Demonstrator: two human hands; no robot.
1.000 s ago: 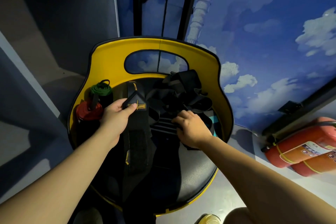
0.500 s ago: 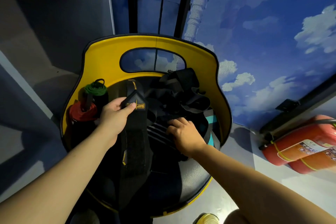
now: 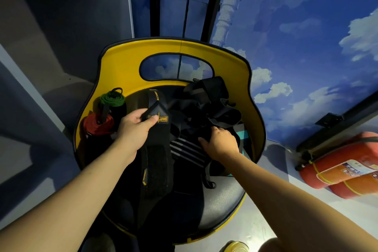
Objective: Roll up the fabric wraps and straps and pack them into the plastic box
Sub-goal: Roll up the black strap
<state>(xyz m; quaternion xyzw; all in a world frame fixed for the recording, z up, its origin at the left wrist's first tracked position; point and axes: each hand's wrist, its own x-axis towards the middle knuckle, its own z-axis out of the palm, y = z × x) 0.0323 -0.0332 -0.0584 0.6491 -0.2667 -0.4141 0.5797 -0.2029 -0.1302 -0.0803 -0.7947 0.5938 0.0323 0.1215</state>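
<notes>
The black wrist wrap (image 3: 157, 145) with yellow lettering lies lengthwise on the dark seat of the yellow chair (image 3: 122, 63), its labelled end toward the chair's backrest and its long fuzzy strip running down the seat toward the front edge; the left hand (image 3: 136, 129) pinches that labelled end, thumb on top of the yellow-printed tab and fingers curled under it, so the wrap hangs from the hand's far side and trails back beneath the wrist; a thin loop strap (image 3: 156, 96) rises from the tab toward the backrest. Just beside the wrap, toward the chair's right side, sits a tangled pile of black straps (image 3: 212, 106); the right hand (image 3: 222, 142) rests on the near edge of this pile, fingers curled into the dark fabric, though whether it truly grips a strap I cannot tell; a black piece with white stripes (image 3: 187, 151) lies under and just in front of that hand, and a teal edge (image 3: 241, 133) shows at the pile's right. On the chair's left side, against the yellow rim, stand 2 rolled wraps: 1 green (image 3: 113, 99) nearer the backrest, 1 red (image 3: 99, 125) nearer the left hand, close to its knuckles. Off the chair's right side, well apart, 2 red fire extinguishers (image 3: 343, 168) lie on the floor against the wall painted with sky and clouds (image 3: 306, 37).
</notes>
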